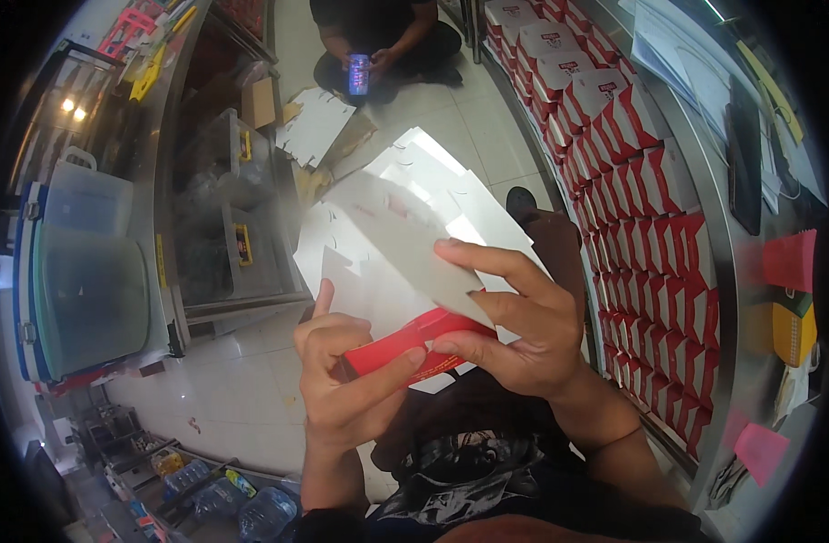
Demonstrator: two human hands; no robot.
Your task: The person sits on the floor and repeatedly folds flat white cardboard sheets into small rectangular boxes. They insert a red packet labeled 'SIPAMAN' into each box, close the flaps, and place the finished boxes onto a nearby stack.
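Observation:
Both hands grip a partly folded red and white cardboard box [421, 339] above my lap. At its left end, my left hand [346, 376] is closed around the red side wall, thumb along the front and index finger sticking up. My right hand [532, 330] is closed on the right end, its thumb on the red wall and its fingers on the raised white flap [405, 235]. That flap is slightly blurred. Beneath and beyond the box lies a pile of flat white cardboard blanks [441, 172], with cut slits showing.
On the right, a metal shelf holds rows of folded red and white boxes [632, 208]. Ahead, a person sits on the floor holding a phone [358, 74], near loose cardboard sheets [315, 127]. Plastic bins [93, 290] stand at left; large bottles [268, 514] lie lower left.

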